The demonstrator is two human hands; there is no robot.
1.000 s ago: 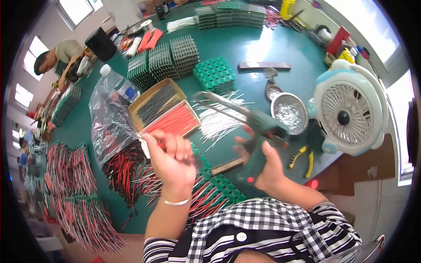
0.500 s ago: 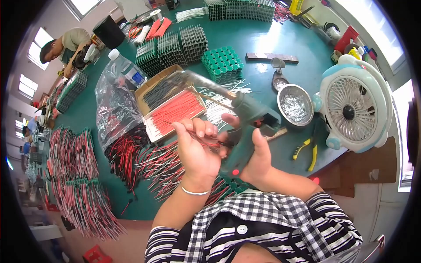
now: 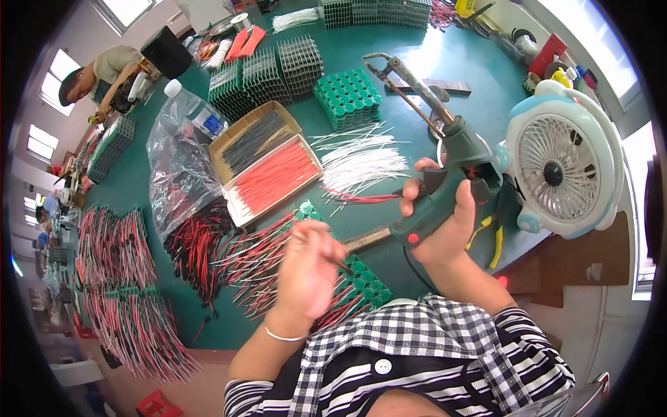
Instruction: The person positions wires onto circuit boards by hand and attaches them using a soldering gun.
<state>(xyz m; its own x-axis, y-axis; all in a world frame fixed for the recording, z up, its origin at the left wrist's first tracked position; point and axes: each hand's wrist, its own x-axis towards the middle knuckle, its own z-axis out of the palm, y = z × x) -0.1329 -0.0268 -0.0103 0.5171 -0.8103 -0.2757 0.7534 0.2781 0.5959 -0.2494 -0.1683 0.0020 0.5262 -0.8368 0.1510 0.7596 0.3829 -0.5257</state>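
Note:
My right hand [image 3: 445, 222] is closed around the dark green handle of a soldering gun [image 3: 448, 163], its metal tip raised toward the far left. Several red wires [image 3: 368, 199] run leftward from the fingertips of that hand. My left hand [image 3: 306, 267] is slightly blurred, its fingers curled together; what they hold, if anything, is hard to make out. Below it, red, black and white wires [image 3: 253, 267] fan out beside a green board with round pads [image 3: 367, 281]. A narrow brown strip [image 3: 368, 240] lies between the hands.
A box [image 3: 316, 170] holds red and black tubes, with white tubes [image 3: 365, 167] beside it. Green holders [image 3: 347, 101] are stacked behind. To the right stand a fan [image 3: 552, 170] and yellow-handled pliers [image 3: 495, 247]. A plastic bag [image 3: 177, 153] and wire bundles [image 3: 114, 243] lie left.
My hands have parted. The right hand has carried the soldering gun rightward, with the red wires now trailing from its fingers; the left hand has dropped nearer and its fingers have curled.

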